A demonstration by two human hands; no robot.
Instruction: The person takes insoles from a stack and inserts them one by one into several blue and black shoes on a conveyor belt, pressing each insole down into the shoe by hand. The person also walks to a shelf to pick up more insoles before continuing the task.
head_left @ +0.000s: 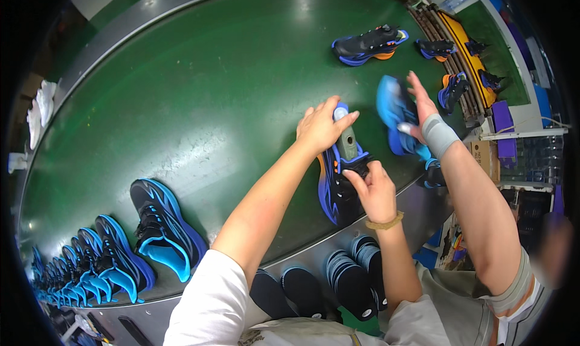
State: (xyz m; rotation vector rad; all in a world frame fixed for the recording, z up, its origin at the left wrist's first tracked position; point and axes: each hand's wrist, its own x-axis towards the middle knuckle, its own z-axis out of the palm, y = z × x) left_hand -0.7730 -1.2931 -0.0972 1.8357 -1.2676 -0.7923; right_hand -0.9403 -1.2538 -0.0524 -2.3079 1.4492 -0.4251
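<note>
Between my hands is a black sneaker (347,192) with a blue-purple and orange sole. Its toe points toward me, and a grey-green shoe last (347,142) sticks up out of its opening. My left hand (323,128) wraps around the heel end, thumb beside the last. At the shoe's tongue and lacing, my right hand (374,192) is closed with thumb and finger pinched on the upper. To the right, a co-worker's hand (423,107) with a grey wristband is at a bright blue and black shoe (396,113), blurred by motion.
A green conveyor belt (199,80) carries a row of black and blue sneakers (166,225) at left. Another black sneaker (368,46) lies at the far right, with more by the rollers (450,56). Black insoles (350,285) stand in stacks below the belt's near metal edge.
</note>
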